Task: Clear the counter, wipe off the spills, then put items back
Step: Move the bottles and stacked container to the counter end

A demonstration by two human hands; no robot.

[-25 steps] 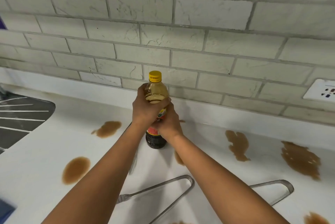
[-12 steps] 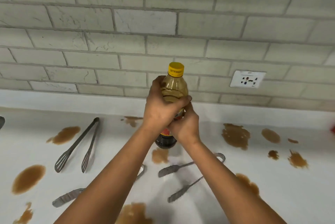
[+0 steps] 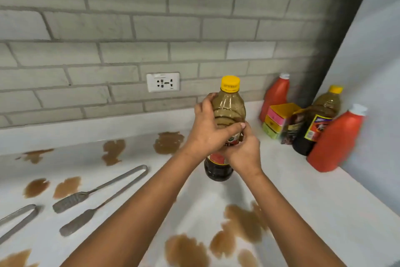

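I hold a sauce bottle [image 3: 229,106] with a yellow cap and dark liquid upright, above the white counter [image 3: 303,197]. My left hand [image 3: 207,130] wraps around its upper body from the left. My right hand [image 3: 244,150] grips its label area from the right and below. Brown spills [image 3: 168,142] dot the counter, with bigger patches [image 3: 242,223] near its front. Metal tongs [image 3: 101,195] lie on the left of the counter.
At the back right corner stand two red squeeze bottles [image 3: 335,141], a second dark sauce bottle [image 3: 318,119] and a small colourful box [image 3: 279,119]. A grey panel [image 3: 372,72] rises at the right. A wall socket [image 3: 163,82] sits on the tiled wall. Another pair of tongs [image 3: 17,219] lies far left.
My view and both hands have moved to the right along the counter with the bottle. The sink has left the view and the corner with the red bottles has come in.
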